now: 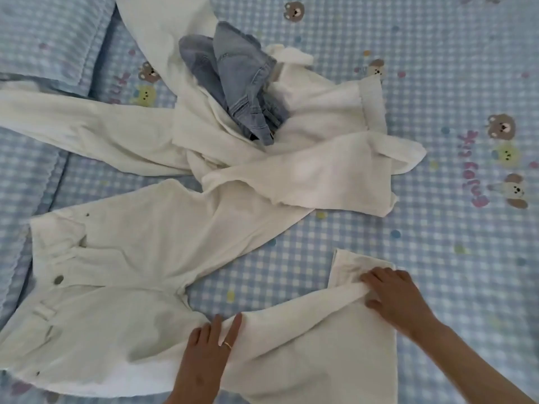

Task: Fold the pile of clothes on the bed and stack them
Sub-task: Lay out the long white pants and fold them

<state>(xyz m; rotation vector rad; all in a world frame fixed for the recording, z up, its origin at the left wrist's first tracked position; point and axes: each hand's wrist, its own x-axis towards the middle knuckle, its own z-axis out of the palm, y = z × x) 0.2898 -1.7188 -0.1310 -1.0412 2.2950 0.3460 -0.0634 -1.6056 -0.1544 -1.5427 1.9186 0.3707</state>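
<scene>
White trousers [122, 275] lie spread on the bed, waistband with a metal button at the left, one leg running up to the right under the pile. My left hand [210, 354] rests with straight fingers on the near leg, a fold of cloth between two fingers. My right hand [393, 295] pinches a fold of that leg near its turned-over hem [350, 266]. Farther back lies a heap of white garments [306, 170] with crumpled blue jeans [239, 80] on top.
The bed [437, 83] is covered by a blue-and-white checked sheet printed with bears and letters. A pillow in the same cloth [49, 39] sits at the far left. A long white sleeve or leg [81, 123] stretches left from the heap.
</scene>
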